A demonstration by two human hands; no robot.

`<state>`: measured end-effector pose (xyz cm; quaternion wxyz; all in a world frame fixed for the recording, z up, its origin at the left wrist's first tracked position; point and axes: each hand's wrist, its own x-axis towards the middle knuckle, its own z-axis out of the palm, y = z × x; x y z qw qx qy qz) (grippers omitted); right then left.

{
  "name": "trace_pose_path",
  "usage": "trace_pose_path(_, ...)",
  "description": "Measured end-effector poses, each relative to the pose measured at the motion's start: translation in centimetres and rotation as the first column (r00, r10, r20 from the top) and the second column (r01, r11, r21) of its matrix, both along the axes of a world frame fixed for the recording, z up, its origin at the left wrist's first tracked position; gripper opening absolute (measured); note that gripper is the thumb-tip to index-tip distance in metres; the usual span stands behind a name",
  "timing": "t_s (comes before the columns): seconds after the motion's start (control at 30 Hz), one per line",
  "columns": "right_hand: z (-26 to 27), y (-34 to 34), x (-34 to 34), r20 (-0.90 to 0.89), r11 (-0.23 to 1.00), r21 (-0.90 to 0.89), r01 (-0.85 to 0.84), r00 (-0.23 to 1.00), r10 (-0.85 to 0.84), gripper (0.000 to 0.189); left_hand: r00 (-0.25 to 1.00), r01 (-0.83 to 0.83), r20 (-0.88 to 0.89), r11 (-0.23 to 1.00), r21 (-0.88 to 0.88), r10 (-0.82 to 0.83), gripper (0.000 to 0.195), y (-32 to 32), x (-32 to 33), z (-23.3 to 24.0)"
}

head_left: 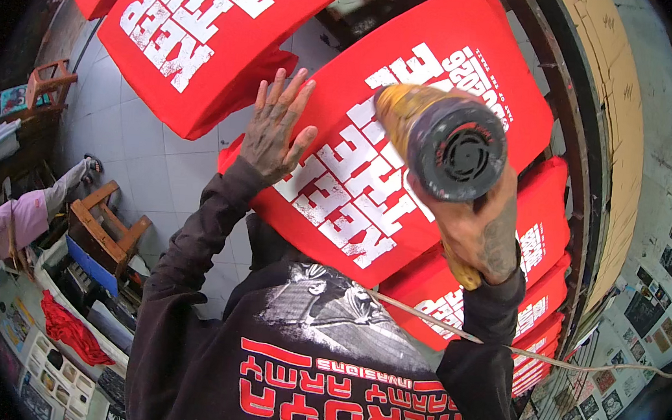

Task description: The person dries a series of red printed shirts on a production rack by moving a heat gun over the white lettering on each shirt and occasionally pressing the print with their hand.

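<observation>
In front of me a red T-shirt (492, 27) with large white block lettering is stretched over a flat printing board. My right hand (484, 239) grips a yellow and black heat gun (458, 148) above the shirt, its vented rear end facing up towards me. The gun's pale cord (422, 318) runs across my right sleeve. My left hand (277, 128) has its fingers spread and holds nothing. It is over the shirt's left edge; whether it touches the fabric I cannot tell.
More red shirts (254, 43) with the same print lie on boards to the upper left and lower right (553, 239). A dark rail (563, 109) curves along the right. Wooden stools (106, 227) and a person (21, 221) are at left, above a tiled floor (140, 135).
</observation>
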<state>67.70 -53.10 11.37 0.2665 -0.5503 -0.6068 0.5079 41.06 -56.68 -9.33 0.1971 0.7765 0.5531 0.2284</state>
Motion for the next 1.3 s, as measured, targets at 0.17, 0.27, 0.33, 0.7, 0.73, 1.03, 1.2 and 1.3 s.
trace_pose_path(0.17,-0.3,-0.5,-0.4,0.035,0.997,-0.041,-0.067,0.997,0.068,0.07,1.0,-0.003,0.011,1.0,0.007,0.003,0.065,-0.1,-0.1,-0.1)
trace_pose_path(0.27,-0.4,-0.5,-0.5,0.012,0.994,-0.023,-0.103,0.995,0.104,0.07,1.0,-0.001,0.014,1.0,0.017,0.001,0.063,0.0,-0.1,-0.3)
trace_pose_path(0.33,-1.1,-1.2,-0.9,-0.056,0.999,0.014,-0.029,0.998,0.029,0.071,1.0,-0.001,0.009,1.0,0.012,0.001,0.063,0.0,-0.2,-0.5)
trace_pose_path(0.7,-0.6,4.5,2.4,0.13,0.983,0.182,0.021,0.99,-0.045,0.049,0.971,0.164,-0.172,0.986,-0.027,-0.167,0.071,-0.4,5.0,0.9)
trace_pose_path(0.73,-0.9,5.2,3.1,0.156,0.975,0.221,-0.036,0.988,0.002,0.049,0.958,0.192,-0.208,0.98,-0.058,-0.2,0.074,-0.3,5.5,0.9)
trace_pose_path(1.03,-1.5,7.2,4.8,0.217,0.952,0.286,-0.106,0.975,0.044,0.046,0.933,0.223,-0.278,0.973,-0.06,-0.231,0.074,0.3,5.6,0.9)
trace_pose_path(1.2,-2.3,7.0,4.0,0.048,0.948,0.308,0.076,0.994,-0.095,0.043,0.922,0.233,-0.306,0.971,-0.055,-0.238,0.072,1.0,5.3,0.9)
trace_pose_path(1.3,-3.2,7.5,6.1,0.225,0.887,0.438,-0.146,0.973,0.049,0.051,0.975,0.161,-0.161,0.986,0.04,-0.153,0.072,1.9,4.9,1.3)
